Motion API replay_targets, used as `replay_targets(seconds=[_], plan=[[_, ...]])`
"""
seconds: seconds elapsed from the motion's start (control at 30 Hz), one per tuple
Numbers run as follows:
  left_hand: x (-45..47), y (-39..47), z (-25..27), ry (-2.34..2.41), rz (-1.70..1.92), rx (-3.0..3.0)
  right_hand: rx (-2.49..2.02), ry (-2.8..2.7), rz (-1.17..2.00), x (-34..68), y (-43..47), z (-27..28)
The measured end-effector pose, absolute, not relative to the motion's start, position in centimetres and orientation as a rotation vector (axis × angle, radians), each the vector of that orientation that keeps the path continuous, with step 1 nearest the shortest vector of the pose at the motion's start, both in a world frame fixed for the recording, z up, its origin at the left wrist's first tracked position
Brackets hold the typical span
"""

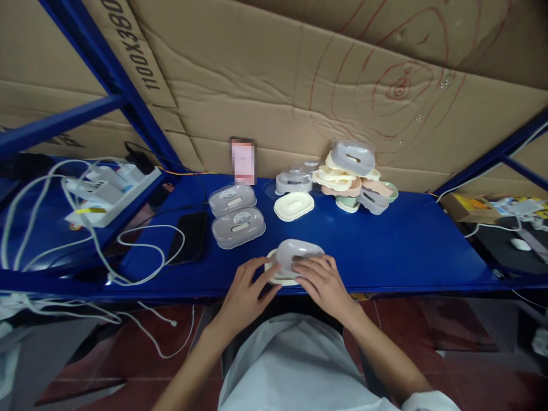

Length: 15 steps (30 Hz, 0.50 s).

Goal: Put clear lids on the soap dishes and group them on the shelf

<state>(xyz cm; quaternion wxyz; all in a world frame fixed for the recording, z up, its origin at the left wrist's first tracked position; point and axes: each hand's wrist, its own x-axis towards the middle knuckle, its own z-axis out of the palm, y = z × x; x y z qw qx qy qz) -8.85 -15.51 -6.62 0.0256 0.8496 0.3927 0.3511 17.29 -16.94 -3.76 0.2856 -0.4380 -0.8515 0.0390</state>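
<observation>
Pale grey plastic close to the front edge of a blue tabletop (411,245): a shallow grey dish (297,249) over a cream tray (282,281), offset so as to leave the tray's left and lower rim in view. At the left end, the left hand (247,290), thumb and fingers spread wide about the tray's end, fingertips near the grey dish. Over the right side, the right hand (324,286), fingers bent and close together, tips inside the dish. On both sides, cannot tell whether gripping or only touching. Beyond, left of centre, two clear-lidded grey boxes (238,228) side by side, and just right of them a lone cream dish (294,206). Farther back, a jumbled stack of pastel dishes (340,180) before a cardboard wall (265,68). Toward the left, a black phone (189,237), a white cable (150,226) and a white power strip (115,197).
</observation>
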Motion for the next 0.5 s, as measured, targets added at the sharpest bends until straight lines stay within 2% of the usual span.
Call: replay_targets(seconds=[0.33,0.43,0.5], plan=[[-8.9,-14.8,-6.9,1.060,1.034,2.659,-0.981,-2.588,0.062,18.0,-16.1,-3.9],[-8.8,-14.9,-7.0,1.085,1.044,2.613,-0.919,-2.545,-0.025,19.7,-12.4,-1.8],[-8.7,-15.0,-7.1,1.092,1.049,2.601,-1.055,-2.446,-0.164,20.8,-8.1,0.6]])
